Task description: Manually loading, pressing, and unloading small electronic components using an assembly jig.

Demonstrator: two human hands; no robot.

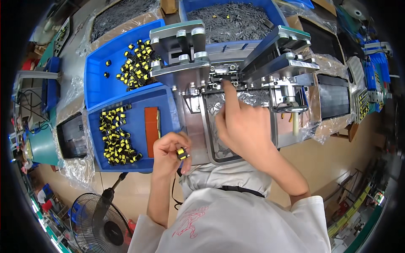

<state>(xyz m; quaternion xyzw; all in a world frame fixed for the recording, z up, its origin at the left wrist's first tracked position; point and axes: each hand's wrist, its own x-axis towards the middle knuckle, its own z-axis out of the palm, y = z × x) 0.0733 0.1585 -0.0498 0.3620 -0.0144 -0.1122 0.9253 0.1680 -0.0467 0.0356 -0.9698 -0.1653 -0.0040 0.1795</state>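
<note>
Between the thumb and fingers of my left hand [166, 152] is a small black coil component with yellow tape [182, 153], held above the lower blue bin's near right corner. My right hand [248, 128] reaches forward with its index finger stretched out. That fingertip touches the black middle of a metal fixture [233, 67], between two heavy steel plate assemblies [181, 74]. The right thumb stands apart and the other fingers curl under, partly hidden; nothing shows in them. Below the right hand lies a metal tray [205, 122] with grey pieces in it.
Left, the lower blue bin [172, 107] holds yellow-and-black coils and an orange block [151, 130]; another blue bin [95, 69] behind holds more. A blue bin [280, 17] of dark parts stands beyond the fixture. A round handwheel [289, 109] sits right; a fan [99, 221] stands lower left.
</note>
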